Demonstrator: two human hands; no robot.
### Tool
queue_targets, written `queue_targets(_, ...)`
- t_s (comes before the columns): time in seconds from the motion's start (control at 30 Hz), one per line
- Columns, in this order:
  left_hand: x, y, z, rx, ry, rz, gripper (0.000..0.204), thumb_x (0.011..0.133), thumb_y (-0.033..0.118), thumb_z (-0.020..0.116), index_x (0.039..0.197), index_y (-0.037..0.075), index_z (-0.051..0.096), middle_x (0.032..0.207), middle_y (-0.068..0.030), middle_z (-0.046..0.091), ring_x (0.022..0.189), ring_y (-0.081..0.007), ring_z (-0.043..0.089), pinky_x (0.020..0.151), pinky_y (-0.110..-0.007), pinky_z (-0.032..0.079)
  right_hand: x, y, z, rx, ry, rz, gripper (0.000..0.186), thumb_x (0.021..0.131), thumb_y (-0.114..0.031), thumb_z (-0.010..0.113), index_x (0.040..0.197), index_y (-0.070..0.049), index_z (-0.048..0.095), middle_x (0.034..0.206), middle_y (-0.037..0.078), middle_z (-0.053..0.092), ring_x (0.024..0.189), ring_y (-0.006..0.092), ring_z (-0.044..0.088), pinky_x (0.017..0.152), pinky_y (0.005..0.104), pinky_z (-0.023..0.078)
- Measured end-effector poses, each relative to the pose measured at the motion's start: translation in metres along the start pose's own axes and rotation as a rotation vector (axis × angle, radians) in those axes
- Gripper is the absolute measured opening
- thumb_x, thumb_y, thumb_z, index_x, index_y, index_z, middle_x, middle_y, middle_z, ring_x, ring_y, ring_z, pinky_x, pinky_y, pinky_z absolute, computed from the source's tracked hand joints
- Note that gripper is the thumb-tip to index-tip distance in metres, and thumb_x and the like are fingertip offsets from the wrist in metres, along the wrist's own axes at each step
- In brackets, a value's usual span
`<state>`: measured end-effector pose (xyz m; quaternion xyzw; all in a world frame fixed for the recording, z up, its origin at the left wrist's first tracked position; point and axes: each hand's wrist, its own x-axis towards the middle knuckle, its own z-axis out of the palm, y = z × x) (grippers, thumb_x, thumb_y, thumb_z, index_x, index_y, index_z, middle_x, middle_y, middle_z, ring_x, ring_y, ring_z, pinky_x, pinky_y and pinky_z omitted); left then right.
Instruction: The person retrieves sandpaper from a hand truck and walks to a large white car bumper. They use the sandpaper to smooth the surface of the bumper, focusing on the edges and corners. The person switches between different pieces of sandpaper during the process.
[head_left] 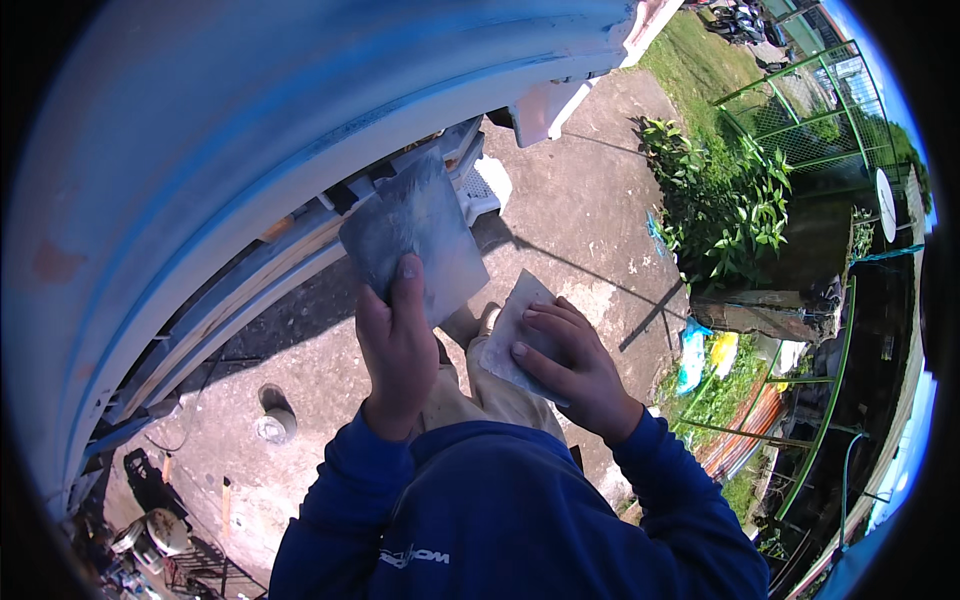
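A flat, square grey plate (425, 235), smeared paler in places like a putty board, is gripped by my left hand (398, 335) at its lower edge, thumb on top. It is held up close to the blue and white painted panel (300, 150). My right hand (580, 360) is closed on a smaller flat grey sheet (515, 335), which looks like a putty spreader but I cannot tell for sure. Its fingers lie over the sheet's face. The two flat pieces are apart, in front of my body, over my trousers and a shoe.
Beneath the panel runs a long slatted frame (240, 290), with a white plastic stool (487, 187) beside it. A can (276, 425) stands on the concrete floor (590, 190). Buckets (160, 530) crowd the lower left. Leafy plants (715, 200) and a green fence (815, 105) are right.
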<state>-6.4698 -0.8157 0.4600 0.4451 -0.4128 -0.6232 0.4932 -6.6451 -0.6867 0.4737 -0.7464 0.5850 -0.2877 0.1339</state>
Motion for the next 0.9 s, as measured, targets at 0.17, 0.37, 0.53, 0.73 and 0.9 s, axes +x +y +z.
queue_targets(0.17, -0.005, -0.005, 0.006, -0.4, -0.041, -0.343, 0.036, 0.101, 0.016, 0.058, 0.133, 0.0, 0.049, 0.12, -0.0103, 0.061, 0.105, -0.0168, 0.061, 0.092, -0.034, 0.052, 0.019, -0.031, -0.002, 0.173, 0.094, -0.012, 0.057, 0.08, -0.016, 0.079, 0.133, -0.031, 0.063, 0.135, 0.016, 0.053, 0.124, 0.0387, 0.056, 0.106, 0.0529, 0.047)
queue_targets(0.37, -0.018, -0.005, -0.006, -0.363, -0.01, -0.342, 0.038, 0.1, 0.013, 0.058, 0.134, -0.001, 0.048, 0.121, -0.0119, 0.061, 0.106, -0.0178, 0.062, 0.093, -0.033, 0.053, -0.019, 0.05, -0.009, -0.301, -0.136, 0.066, 0.049, 0.083, -0.011, 0.07, 0.13, -0.024, 0.066, 0.134, 0.012, 0.057, 0.13, 0.0352, 0.052, 0.111, 0.0512, 0.042)
queue_targets(0.53, -0.021, -0.006, -0.012, -0.062, -0.08, -0.247, 0.039, 0.102, 0.019, 0.058, 0.136, 0.003, 0.049, 0.124, -0.0106, 0.06, 0.108, -0.0189, 0.063, 0.093, -0.034, 0.052, 0.006, -0.004, -0.024, -0.381, -0.091, -0.108, 0.048, 0.085, -0.017, 0.065, 0.131, -0.029, 0.066, 0.135, 0.0, 0.059, 0.127, 0.0244, 0.055, 0.116, 0.0518, 0.034)
queue_targets(0.73, -0.028, 0.004, -0.01, 0.093, -0.14, -0.197, 0.037, 0.104, 0.016, 0.053, 0.133, -0.006, 0.049, 0.12, -0.0145, 0.062, 0.108, -0.0183, 0.061, 0.09, -0.032, 0.051, 0.016, -0.008, -0.037, -0.401, -0.119, -0.12, 0.046, 0.081, -0.02, 0.07, 0.126, -0.027, 0.069, 0.128, -0.001, 0.063, 0.124, 0.0229, 0.058, 0.113, 0.0521, 0.037)
queue_targets(0.9, -0.015, -0.018, -0.013, 0.295, -0.484, 0.042, 0.06, 0.1, 0.018, 0.058, 0.151, -0.005, 0.036, 0.154, -0.0235, 0.043, 0.144, -0.0305, 0.04, 0.119, -0.038, 0.027, 0.008, 0.005, -0.052, -0.373, -0.061, -0.118, 0.047, 0.081, -0.02, 0.072, 0.127, -0.03, 0.068, 0.133, -0.002, 0.059, 0.127, 0.0186, 0.056, 0.114, 0.0545, 0.035)
